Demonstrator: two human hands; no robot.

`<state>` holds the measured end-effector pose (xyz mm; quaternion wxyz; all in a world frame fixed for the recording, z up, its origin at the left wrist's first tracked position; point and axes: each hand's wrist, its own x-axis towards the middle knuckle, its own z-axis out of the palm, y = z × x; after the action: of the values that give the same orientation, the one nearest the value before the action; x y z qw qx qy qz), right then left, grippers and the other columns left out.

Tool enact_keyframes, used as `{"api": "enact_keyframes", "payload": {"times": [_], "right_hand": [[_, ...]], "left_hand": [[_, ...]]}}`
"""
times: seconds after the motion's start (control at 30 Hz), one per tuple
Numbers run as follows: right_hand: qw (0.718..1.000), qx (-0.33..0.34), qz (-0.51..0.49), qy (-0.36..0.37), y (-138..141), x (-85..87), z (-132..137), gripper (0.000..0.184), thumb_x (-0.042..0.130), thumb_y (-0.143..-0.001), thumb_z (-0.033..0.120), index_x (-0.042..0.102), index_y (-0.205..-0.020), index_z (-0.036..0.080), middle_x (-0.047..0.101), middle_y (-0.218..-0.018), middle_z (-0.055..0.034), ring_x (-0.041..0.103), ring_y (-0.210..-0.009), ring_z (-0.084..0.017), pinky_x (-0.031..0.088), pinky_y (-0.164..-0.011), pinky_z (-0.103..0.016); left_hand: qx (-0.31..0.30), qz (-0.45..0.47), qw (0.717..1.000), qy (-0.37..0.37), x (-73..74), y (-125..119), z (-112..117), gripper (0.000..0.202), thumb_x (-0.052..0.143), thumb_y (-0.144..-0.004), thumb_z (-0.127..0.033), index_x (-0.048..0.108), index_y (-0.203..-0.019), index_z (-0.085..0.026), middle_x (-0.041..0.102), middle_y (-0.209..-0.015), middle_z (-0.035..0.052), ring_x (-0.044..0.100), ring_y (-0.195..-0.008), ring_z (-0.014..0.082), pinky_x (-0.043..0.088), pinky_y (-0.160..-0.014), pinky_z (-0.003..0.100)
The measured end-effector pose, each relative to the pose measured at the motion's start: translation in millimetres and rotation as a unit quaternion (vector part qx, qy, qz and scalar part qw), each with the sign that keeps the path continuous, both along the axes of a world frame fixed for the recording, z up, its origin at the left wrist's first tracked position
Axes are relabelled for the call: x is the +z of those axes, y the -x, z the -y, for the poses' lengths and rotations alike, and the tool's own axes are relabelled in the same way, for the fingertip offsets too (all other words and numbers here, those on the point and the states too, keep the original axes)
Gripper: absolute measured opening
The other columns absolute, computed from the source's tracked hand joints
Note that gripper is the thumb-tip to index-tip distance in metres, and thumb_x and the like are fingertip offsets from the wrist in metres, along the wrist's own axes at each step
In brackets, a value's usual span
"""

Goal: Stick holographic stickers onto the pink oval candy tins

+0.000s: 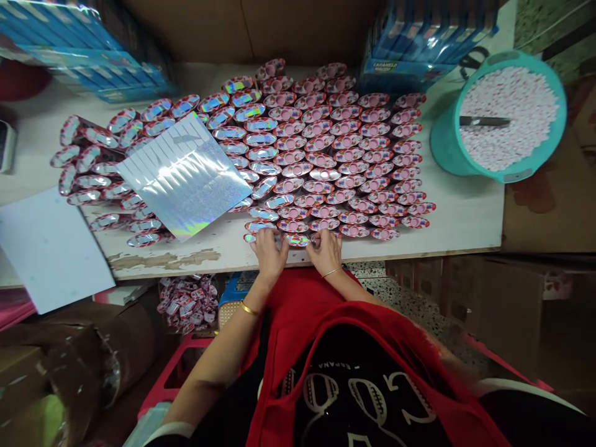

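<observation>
Hands at lower centre: left hand [269,251] and right hand [326,250] lie fingers-down on the nearest small foil-topped cup [298,239] at the table [465,217] edge; grip hidden, cannot tell. Holographic sheet [186,177] covers cups centre-left. Teal tub [500,118], upper right.

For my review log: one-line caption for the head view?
Both hands, left hand and right hand, press a foil-topped cup at the table edge.
</observation>
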<state>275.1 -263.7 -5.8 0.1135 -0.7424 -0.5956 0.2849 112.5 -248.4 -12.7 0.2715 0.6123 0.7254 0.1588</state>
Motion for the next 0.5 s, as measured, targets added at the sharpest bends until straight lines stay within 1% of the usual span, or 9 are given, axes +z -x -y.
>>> {"api": "enact_keyframes", "payload": {"times": [0.07,0.13,0.2,0.23,0.3,0.33,0.4,0.47,0.5], "right_hand": [[1.0,0.011,-0.003,0.005,-3,2.8,1,0.017,0.054,-0.082,0.03,0.052,-0.095,0.02,0.063,-0.083,-0.0059,0.054,-0.088,-0.025,0.033,-0.087,-0.039],[1.0,0.024,-0.01,0.004,-3,9.1,-1,0.016,0.052,-0.081,0.028,0.053,-0.095,0.02,0.062,-0.081,-0.0055,0.054,-0.086,-0.025,0.034,-0.085,-0.039],[0.999,0.039,-0.034,-0.01,0,16.7,-10,0.016,0.051,-0.081,0.025,0.054,-0.095,0.02,0.061,-0.077,-0.0047,0.055,-0.082,-0.025,0.036,-0.08,-0.037],[0.997,0.05,-0.058,-0.025,5,20.2,-19,0.015,0.05,-0.082,0.025,0.055,-0.096,0.021,0.06,-0.077,-0.0044,0.055,-0.08,-0.024,0.038,-0.077,-0.036],[0.988,0.07,-0.113,-0.076,22,26.4,-49,0.015,0.05,-0.085,0.028,0.058,-0.097,0.022,0.061,-0.08,-0.0053,0.056,-0.082,-0.024,0.041,-0.077,-0.036],[0.981,0.081,-0.138,-0.105,34,28.9,-70,0.016,0.049,-0.087,0.03,0.059,-0.098,0.022,0.062,-0.084,-0.0063,0.056,-0.085,-0.023,0.042,-0.079,-0.036],[0.969,0.102,-0.164,-0.153,67,32.0,-121,0.021,0.048,-0.09,0.033,0.061,-0.102,0.021,0.062,-0.095,-0.0089,0.056,-0.094,-0.024,0.043,-0.085,-0.037],[0.968,0.121,-0.147,-0.163,106,31.4,-175,0.026,0.051,-0.09,0.034,0.062,-0.107,0.018,0.061,-0.101,-0.0118,0.054,-0.101,-0.026,0.042,-0.089,-0.038],[0.973,0.126,-0.124,-0.148,126,29.5,-200,0.029,0.053,-0.089,0.034,0.062,-0.11,0.017,0.06,-0.104,-0.0135,0.053,-0.103,-0.027,0.042,-0.09,-0.039]], "left_hand": [[0.019,0.013,1.0,-0.008,3.6,0,1,0.027,0.063,-0.082,-0.029,0.055,-0.105,-0.019,0.058,-0.102,0.0102,0.053,-0.101,0.0288,0.035,-0.09,0.044],[0.016,0.037,0.999,-0.024,8.8,6,0,0.032,0.061,-0.083,-0.026,0.053,-0.113,-0.019,0.059,-0.106,0.011,0.054,-0.104,0.0284,0.035,-0.093,0.045],[0.011,0.066,0.997,-0.05,12.7,24,-10,0.035,0.059,-0.085,-0.027,0.051,-0.119,-0.021,0.06,-0.108,0.0111,0.055,-0.104,0.0273,0.037,-0.093,0.044],[0.021,0.078,0.994,-0.071,13.8,40,-18,0.037,0.06,-0.085,-0.029,0.051,-0.12,-0.021,0.06,-0.107,0.0108,0.055,-0.103,0.0263,0.038,-0.092,0.043],[0.08,0.093,0.985,-0.124,14.3,83,-41,0.039,0.061,-0.085,-0.035,0.052,-0.121,-0.022,0.06,-0.103,0.0094,0.056,-0.097,0.024,0.041,-0.09,0.04],[0.124,0.093,0.976,-0.154,14.0,109,-55,0.04,0.061,-0.085,-0.037,0.052,-0.12,-0.021,0.059,-0.102,0.0087,0.056,-0.096,0.0229,0.042,-0.089,0.039],[0.212,0.073,0.955,-0.195,12.6,166,-82,0.042,0.061,-0.085,-0.039,0.051,-0.121,-0.02,0.057,-0.102,0.0084,0.055,-0.095,0.0213,0.043,-0.09,0.038],[0.274,0.025,0.941,-0.196,9.9,218,-104,0.047,0.064,-0.081,-0.042,0.052,-0.12,-0.018,0.056,-0.104,0.0092,0.054,-0.096,0.022,0.042,-0.092,0.04],[0.3,-0.002,0.936,-0.182,8.1,239,-112,0.048,0.066,-0.079,-0.043,0.053,-0.118,-0.017,0.056,-0.104,0.0098,0.053,-0.098,0.0235,0.041,-0.094,0.042]]}}
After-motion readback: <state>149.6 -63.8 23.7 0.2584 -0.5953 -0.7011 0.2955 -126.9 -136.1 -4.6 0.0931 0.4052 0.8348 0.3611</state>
